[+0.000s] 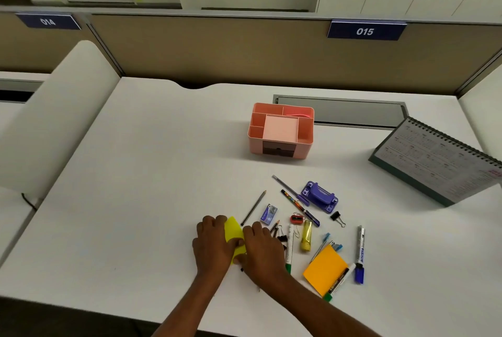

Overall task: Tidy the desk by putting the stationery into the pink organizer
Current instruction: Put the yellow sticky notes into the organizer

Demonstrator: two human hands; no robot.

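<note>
Both hands are at the near centre of the desk (149, 173). The yellow note pad (233, 230) sits between them. The left hand (212, 244) curls over its left edge and the right hand (260, 251) pinches its right edge.

The pink organizer (255, 148) stands farther back and to the right, well apart from the hands. The pencil (254, 207), purple hole punch (320, 196) and orange note pad (326, 268) lie on the desk right of the hands.

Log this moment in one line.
left hand: holds yellow sticky pad | right hand: holds it too | pink organizer: untouched, farther back | other stationery: loose on desk
</note>
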